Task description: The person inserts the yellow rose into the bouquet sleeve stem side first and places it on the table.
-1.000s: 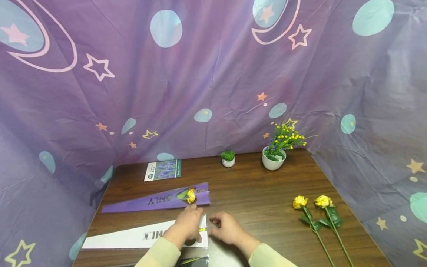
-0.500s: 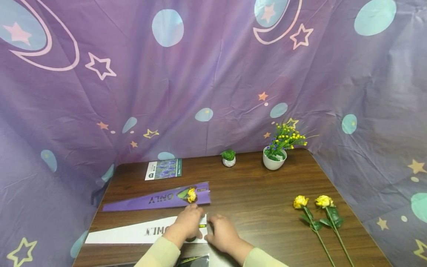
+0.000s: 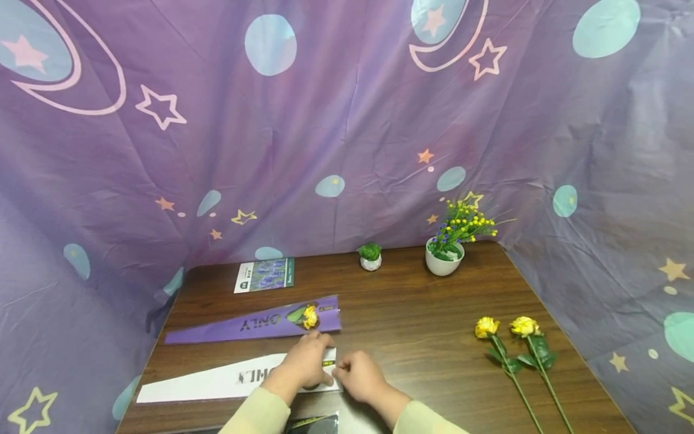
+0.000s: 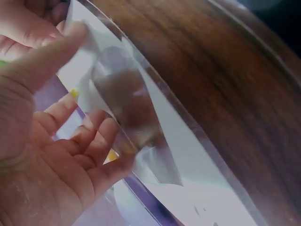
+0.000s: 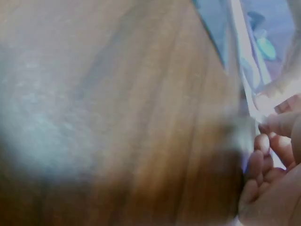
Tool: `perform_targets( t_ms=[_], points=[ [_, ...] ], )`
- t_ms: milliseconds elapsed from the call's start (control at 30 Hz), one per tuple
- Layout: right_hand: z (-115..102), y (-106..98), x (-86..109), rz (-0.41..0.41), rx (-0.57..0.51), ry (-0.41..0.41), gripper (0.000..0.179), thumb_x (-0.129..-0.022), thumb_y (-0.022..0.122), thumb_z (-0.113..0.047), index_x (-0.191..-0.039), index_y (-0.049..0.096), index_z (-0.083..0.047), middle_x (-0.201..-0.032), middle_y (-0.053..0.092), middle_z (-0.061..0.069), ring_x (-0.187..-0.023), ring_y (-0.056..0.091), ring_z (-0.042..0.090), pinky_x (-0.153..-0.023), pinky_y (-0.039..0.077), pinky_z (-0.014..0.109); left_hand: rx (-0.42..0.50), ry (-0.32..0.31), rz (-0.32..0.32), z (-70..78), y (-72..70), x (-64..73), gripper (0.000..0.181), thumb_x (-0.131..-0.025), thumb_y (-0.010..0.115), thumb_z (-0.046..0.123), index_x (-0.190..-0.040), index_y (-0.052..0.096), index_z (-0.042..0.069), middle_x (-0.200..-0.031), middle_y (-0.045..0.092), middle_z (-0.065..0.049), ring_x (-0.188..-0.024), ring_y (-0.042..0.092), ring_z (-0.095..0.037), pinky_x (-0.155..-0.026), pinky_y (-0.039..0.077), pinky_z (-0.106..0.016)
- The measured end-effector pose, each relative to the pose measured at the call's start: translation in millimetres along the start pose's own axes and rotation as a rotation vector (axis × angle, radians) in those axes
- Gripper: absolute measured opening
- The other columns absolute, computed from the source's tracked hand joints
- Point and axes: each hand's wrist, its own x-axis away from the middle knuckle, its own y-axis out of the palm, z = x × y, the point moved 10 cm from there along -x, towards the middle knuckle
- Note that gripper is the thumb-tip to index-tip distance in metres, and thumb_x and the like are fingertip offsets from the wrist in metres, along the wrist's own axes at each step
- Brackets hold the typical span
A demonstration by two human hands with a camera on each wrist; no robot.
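A white tapered flower sleeve (image 3: pixel 203 383) with "ONLY" lettering lies on the table, its wide end to the right. My left hand (image 3: pixel 308 361) rests over that end, with the thumb straight and the fingers loosely bent along the far edge in the left wrist view. At the mouth, my right hand (image 3: pixel 360 377) pinches the clear edge between thumb and index finger, as the right wrist view (image 5: pixel 275 127) shows. The sleeve's clear film (image 4: pixel 127 108) looks slightly raised beneath the left hand. Beyond it lies a purple sleeve (image 3: pixel 211 331) with a yellow rose (image 3: pixel 310 317) in it.
Two long-stemmed yellow roses (image 3: pixel 526 327) lie at the right. A black sleeve (image 3: pixel 317 425) shows at the near edge. Along the back are a lavender-picture packet (image 3: pixel 265 275), a small potted plant (image 3: pixel 371 257) and a larger white flower pot (image 3: pixel 444 260).
My right hand has moved left to the white sleeve's mouth and now pinches its edge. The left hand stays over the wide end.
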Motion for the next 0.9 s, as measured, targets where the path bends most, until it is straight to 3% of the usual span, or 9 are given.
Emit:
perform_targets(
  t_ms=[133, 267, 367, 467, 667, 900],
  points=[
    [6, -4, 1.1, -0.039, -0.182, 0.025, 0.013, -0.089, 0.077, -0.005, -0.077, 0.076, -0.002, -0.065, 0.065, -0.005, -0.059, 0.049, -0.001, -0.056, 0.046, 0.023, 0.143, 0.032, 0.029, 0.1, -8.9, -0.4, 0.071, -0.066, 0.098, 0.028, -0.126, 0.067, 0.006, -0.121, 0.065, -0.009, -0.114, 0.063, -0.034, -0.101, 0.053, -0.052],
    [13, -9, 4.9, -0.069, -0.314, 0.093, 0.013, -0.091, 0.076, -0.005, -0.081, 0.075, 0.003, -0.061, 0.059, -0.007, -0.051, 0.049, 0.000, -0.048, 0.043, 0.020, 0.185, 0.067, 0.140, 2.5, -26.2, -0.3, 0.052, -0.078, 0.092, 0.028, -0.118, 0.068, 0.006, -0.116, 0.068, -0.007, -0.106, 0.066, -0.028, -0.098, 0.054, -0.050],
    [14, -14, 6.9, -0.064, -0.352, 0.122, 0.013, -0.090, 0.076, -0.005, -0.080, 0.074, 0.004, -0.062, 0.057, -0.009, -0.050, 0.049, 0.001, -0.047, 0.042, 0.019, 0.172, 0.050, 0.238, 4.7, -38.2, 0.3, 0.030, -0.086, 0.086, 0.028, -0.102, 0.067, 0.012, -0.099, 0.065, -0.001, -0.090, 0.064, -0.020, -0.085, 0.056, -0.043],
    [12, -18, 7.1, -0.062, -0.374, 0.127, 0.015, -0.088, 0.079, -0.007, -0.079, 0.073, 0.003, -0.062, 0.059, -0.007, -0.049, 0.050, 0.001, -0.046, 0.043, 0.018, 0.175, 0.000, 0.291, 7.0, -44.0, 1.0, 0.031, -0.088, 0.083, 0.037, -0.087, 0.060, 0.017, -0.084, 0.058, 0.007, -0.074, 0.055, -0.011, -0.069, 0.052, -0.033],
    [11, -20, 3.6, -0.064, -0.408, 0.115, 0.019, -0.086, 0.082, -0.008, -0.076, 0.069, 0.002, -0.062, 0.059, -0.007, -0.052, 0.049, 0.000, -0.049, 0.040, 0.017, 0.180, -0.063, 0.268, 15.8, -40.5, 1.7, 0.045, -0.083, 0.087, 0.046, -0.078, 0.052, 0.017, -0.069, 0.049, 0.009, -0.060, 0.045, -0.008, -0.054, 0.040, -0.028],
    [18, -19, 5.4, -0.058, -0.450, 0.169, 0.026, -0.091, 0.077, -0.010, -0.074, 0.062, 0.004, -0.058, 0.052, -0.009, -0.049, 0.046, 0.003, -0.048, 0.038, 0.018, 0.264, -0.100, 0.210, 14.9, -37.0, 4.8, 0.021, -0.079, 0.077, 0.018, -0.082, 0.056, 0.015, -0.068, 0.051, 0.007, -0.060, 0.048, -0.011, -0.055, 0.042, -0.031]
  ],
)
